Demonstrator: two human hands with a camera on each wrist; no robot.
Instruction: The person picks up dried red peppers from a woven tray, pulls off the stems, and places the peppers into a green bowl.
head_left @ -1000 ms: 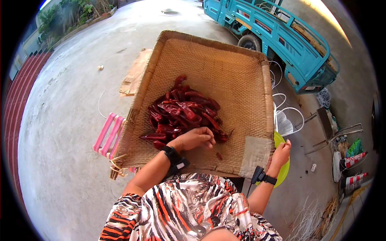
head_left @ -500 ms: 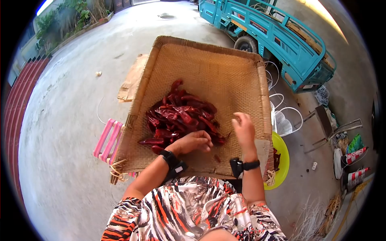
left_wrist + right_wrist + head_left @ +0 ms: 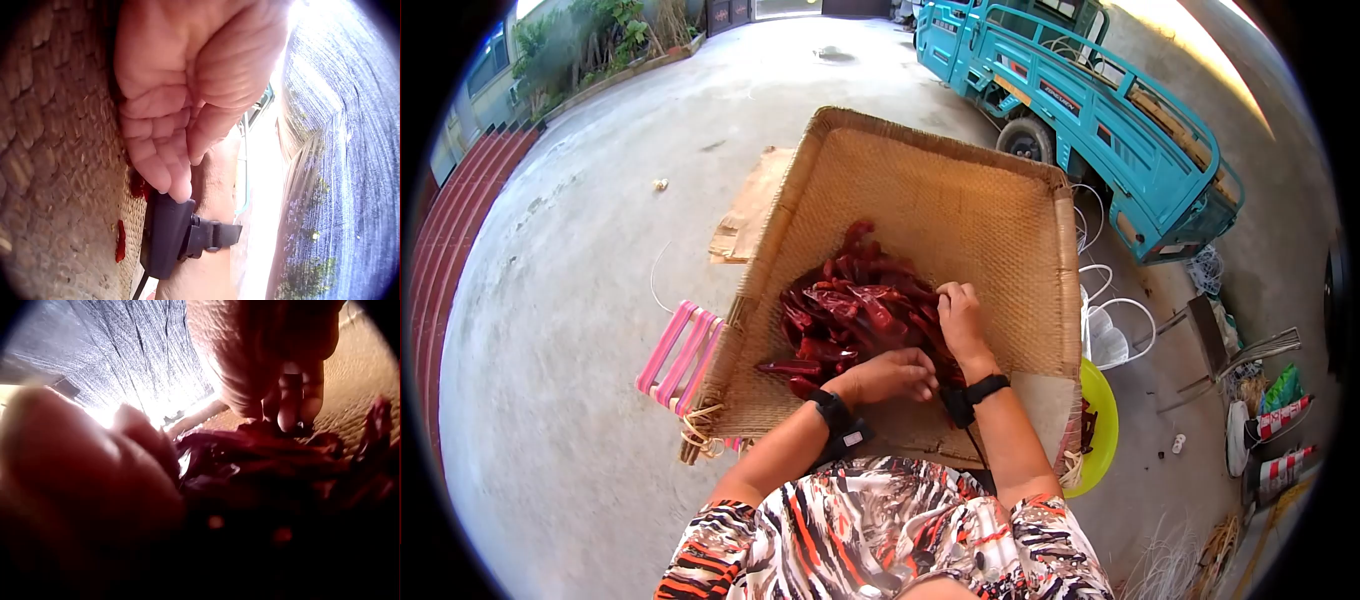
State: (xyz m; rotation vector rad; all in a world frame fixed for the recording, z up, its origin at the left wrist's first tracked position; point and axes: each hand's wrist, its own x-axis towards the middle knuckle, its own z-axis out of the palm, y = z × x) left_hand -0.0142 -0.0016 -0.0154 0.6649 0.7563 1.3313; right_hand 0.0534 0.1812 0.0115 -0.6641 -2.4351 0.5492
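Observation:
A heap of dark red, shiny, wrinkled chili peppers point(image 3: 850, 300) lies in a shallow woven basket tray point(image 3: 990, 220) in front of me. My right hand point(image 3: 962, 325) is at the right side of the heap. In the right wrist view its bent fingers point(image 3: 289, 409) point down onto the chilies point(image 3: 250, 456); I cannot tell whether they pinch one. My left hand point(image 3: 887, 378) hovers by the heap's near edge, fingers loosely curled. The left wrist view shows nothing between its thumb and fingers point(image 3: 156, 165). A small red piece point(image 3: 120, 240) lies on the weave there.
A yellow-green basin point(image 3: 1105, 430) with red chilies stands right of the tray. Under the tray's left side are a pink-striped stool point(image 3: 680, 355) and flat cardboard point(image 3: 750, 210). White looped handles point(image 3: 1125, 325), a chair point(image 3: 1210, 340) and a blue cargo tricycle point(image 3: 1090, 120) are farther right.
My right hand has moved from over the basin at the right, across the tray, to the chili heap. The left hand has stayed by the near edge of the heap.

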